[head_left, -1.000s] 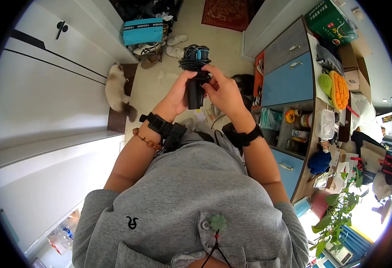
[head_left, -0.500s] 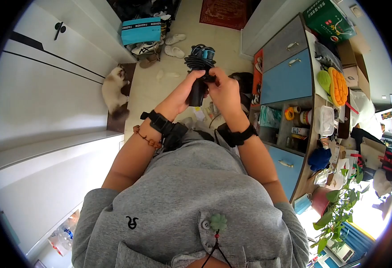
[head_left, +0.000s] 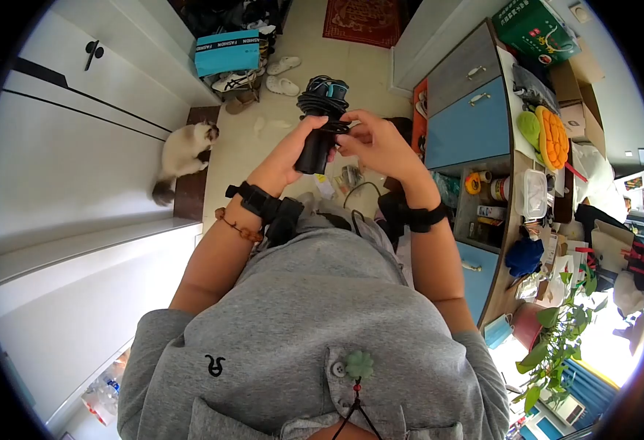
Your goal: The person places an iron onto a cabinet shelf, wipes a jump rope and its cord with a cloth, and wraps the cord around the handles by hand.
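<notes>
In front of me my left hand (head_left: pixel 290 152) is wrapped round the black body of a corded device (head_left: pixel 312 155). That device is a dark cylinder with a light-blue-trimmed end (head_left: pixel 328 89) pointing away from me; its exact kind I cannot make out. Several loops of black cord (head_left: pixel 319 106) are wound about its middle. At the right side of the loops, my right hand (head_left: pixel 379 144) pinches the cord between thumb and fingers. Both wrists wear black straps, and the device is held above the floor, near my body.
A cat (head_left: pixel 184 152) is at the left by the white cabinet (head_left: pixel 72 169). Shoes and a blue box (head_left: pixel 227 53) are ahead, with white slippers (head_left: pixel 283 86) beside them. To the right is a blue-and-grey cabinet (head_left: pixel 469 128) with crowded shelves. Small items and a cable lie on the floor near my feet.
My right hand has shifted slightly right, its fingers opening a little around the cord. The device has tilted slightly and more of its black body shows. The cat has turned its head outward.
</notes>
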Demonstrator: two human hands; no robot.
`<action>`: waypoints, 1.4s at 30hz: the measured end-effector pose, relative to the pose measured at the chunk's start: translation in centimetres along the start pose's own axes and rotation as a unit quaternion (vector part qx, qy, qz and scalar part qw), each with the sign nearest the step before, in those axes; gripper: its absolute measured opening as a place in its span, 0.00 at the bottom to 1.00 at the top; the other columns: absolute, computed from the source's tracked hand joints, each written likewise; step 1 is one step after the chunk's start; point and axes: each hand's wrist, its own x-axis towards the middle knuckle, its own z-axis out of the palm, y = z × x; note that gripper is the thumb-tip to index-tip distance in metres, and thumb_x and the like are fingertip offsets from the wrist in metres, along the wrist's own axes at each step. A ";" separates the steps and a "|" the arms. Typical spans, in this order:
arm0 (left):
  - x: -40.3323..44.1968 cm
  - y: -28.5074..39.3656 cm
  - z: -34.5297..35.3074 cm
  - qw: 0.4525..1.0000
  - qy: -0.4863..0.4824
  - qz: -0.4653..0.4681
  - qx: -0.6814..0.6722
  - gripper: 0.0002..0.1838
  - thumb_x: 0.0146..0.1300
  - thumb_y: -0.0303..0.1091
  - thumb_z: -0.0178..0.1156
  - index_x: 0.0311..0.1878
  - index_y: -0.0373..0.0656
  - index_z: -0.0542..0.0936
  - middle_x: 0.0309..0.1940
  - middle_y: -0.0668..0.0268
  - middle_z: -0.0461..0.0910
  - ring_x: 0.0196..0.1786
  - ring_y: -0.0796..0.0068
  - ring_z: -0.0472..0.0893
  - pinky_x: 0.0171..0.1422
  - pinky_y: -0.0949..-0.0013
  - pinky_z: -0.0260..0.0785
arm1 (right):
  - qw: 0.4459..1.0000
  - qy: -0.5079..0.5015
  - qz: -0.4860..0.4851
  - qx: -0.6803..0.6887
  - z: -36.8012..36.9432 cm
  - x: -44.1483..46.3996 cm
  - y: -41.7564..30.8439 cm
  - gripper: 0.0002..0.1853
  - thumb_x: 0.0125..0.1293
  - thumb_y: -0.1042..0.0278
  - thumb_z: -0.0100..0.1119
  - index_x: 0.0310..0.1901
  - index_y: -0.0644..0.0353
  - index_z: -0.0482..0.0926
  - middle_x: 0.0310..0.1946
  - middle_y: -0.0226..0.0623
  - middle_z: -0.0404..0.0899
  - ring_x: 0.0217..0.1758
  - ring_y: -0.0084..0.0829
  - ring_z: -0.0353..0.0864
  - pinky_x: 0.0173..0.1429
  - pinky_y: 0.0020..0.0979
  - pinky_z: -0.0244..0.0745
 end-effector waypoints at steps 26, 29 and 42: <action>0.0 0.9 0.6 0.989 0.065 0.044 0.128 0.17 0.61 0.41 0.55 0.46 0.38 0.74 0.31 0.63 0.78 0.32 0.74 0.79 0.36 0.72 0.73 | 0.980 0.112 0.088 0.138 1.4 0.9 1.6 0.14 0.55 0.70 0.64 0.42 0.67 0.79 0.25 0.44 0.81 0.27 0.35 0.83 0.33 0.28 0.75; 0.2 0.7 0.8 0.977 0.068 0.083 0.185 0.18 0.60 0.37 0.56 0.51 0.39 0.70 0.34 0.64 0.77 0.31 0.76 0.77 0.35 0.73 0.71 | 0.990 0.092 0.096 -0.045 0.5 1.1 0.8 0.14 0.51 0.65 0.68 0.36 0.66 0.83 0.26 0.41 0.80 0.27 0.28 0.80 0.35 0.26 0.74; 0.8 0.5 -0.1 0.977 0.018 0.095 0.190 0.23 0.59 0.38 0.63 0.54 0.42 0.69 0.35 0.66 0.76 0.31 0.78 0.77 0.36 0.74 0.70 | 0.960 0.262 0.038 -0.086 2.8 2.0 3.0 0.11 0.43 0.66 0.68 0.24 0.65 0.81 0.23 0.38 0.75 0.24 0.35 0.76 0.29 0.32 0.71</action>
